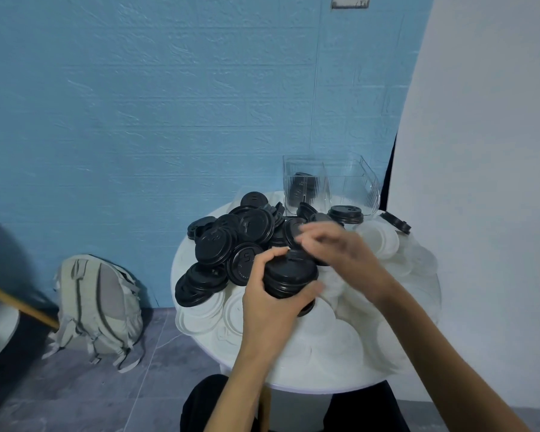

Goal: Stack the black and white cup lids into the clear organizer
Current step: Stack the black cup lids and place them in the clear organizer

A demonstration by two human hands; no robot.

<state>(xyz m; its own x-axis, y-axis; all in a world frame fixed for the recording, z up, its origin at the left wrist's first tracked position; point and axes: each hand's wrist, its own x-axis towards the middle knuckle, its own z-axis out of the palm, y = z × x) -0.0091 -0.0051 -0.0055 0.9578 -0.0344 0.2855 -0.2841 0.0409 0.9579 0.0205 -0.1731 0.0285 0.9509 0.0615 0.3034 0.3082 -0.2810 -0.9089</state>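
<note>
Step in hand, as judged: building a nested stack of black lids [289, 277] before carrying it to the clear organizer [331, 183]. To do it well: seat each new lid flat and rim-down on the stack, keep the rims lined up so they nest, and steady the column from the side so it does not fan out.

Left hand [270, 302]: fingers and thumb curled round the side of the stack, holding it just above the round white table [181, 269].

Right hand [340, 247]: motion-blurred over the top of the stack; fingers look partly spread, touching or near the top lid. Whether it pinches a lid cannot be told.

Loose black lids [231, 244] lie heaped at the table's far left, white lids [384, 241] to the right and near side. The organizer stands at the far edge, a few black lids already in its left compartment.
</note>
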